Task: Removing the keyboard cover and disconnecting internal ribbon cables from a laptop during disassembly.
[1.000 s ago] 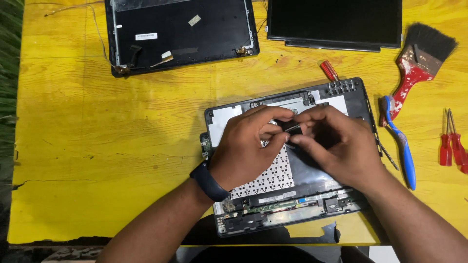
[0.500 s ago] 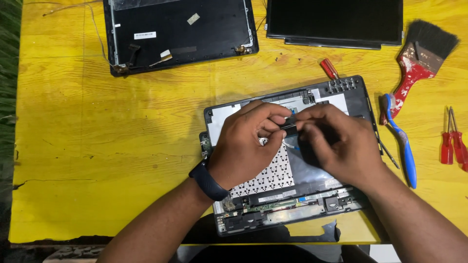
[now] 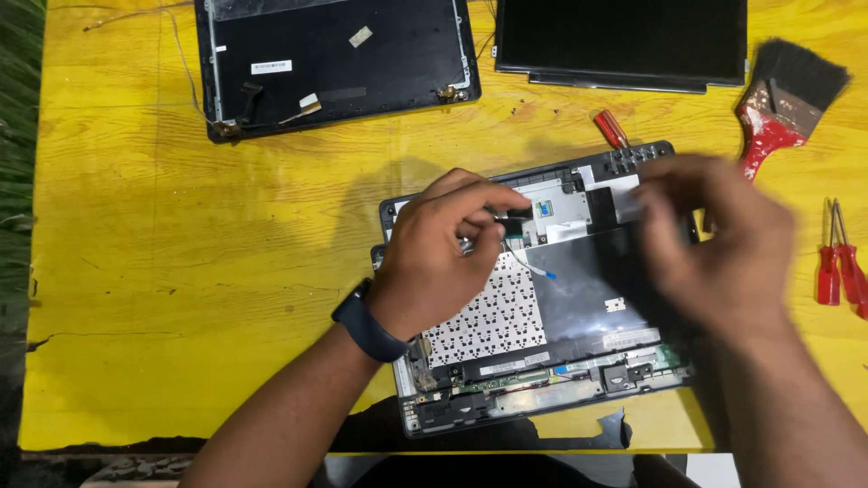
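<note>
Separating hands over the opened laptop base (image 3: 579, 361).
Right hand (image 3: 723, 253), blurred, has lifted right, grip unclear; left hand (image 3: 443, 253) stays curled, fingertips pinching near the ribbon cable (image 3: 533, 264).

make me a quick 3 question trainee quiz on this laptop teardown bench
1. True or false: the left hand rests on the opened laptop base.
2. Which tool lies at the table's far right edge: A) red screwdrivers B) a hammer?
3. What colour is the paintbrush handle?

Key: 1 true; 2 A; 3 red.
</note>
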